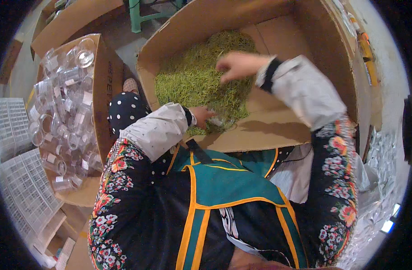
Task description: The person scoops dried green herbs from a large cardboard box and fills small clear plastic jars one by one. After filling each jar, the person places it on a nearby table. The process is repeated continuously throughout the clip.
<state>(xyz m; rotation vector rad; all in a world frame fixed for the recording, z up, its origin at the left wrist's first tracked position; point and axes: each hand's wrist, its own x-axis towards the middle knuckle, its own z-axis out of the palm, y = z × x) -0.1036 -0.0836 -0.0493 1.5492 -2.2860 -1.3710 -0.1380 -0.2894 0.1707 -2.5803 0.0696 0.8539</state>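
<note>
Loose yellow-green dried plant material (189, 81), like tangled moss or fine stems, is heaped in a large open cardboard box (277, 135) before me. My left hand (199, 115) is low at the near side of the heap, gripping a clear plastic jar (219, 116). The jar lies tilted against the material, and its far end is hard to make out. My right hand (238, 67) hangs above the heap, blurred, with thumb and fingers apart and nothing visible between them. White sleeve covers with dark cuffs are on both forearms.
At left, a cardboard carton (104, 74) is filled with clear plastic jars (69, 108), some bearing labels. Beside it are stacked sheets of clear trays (30, 182). A green stool (136, 20) stands beyond the box. Shiny clear packaging (385, 162) lies at right.
</note>
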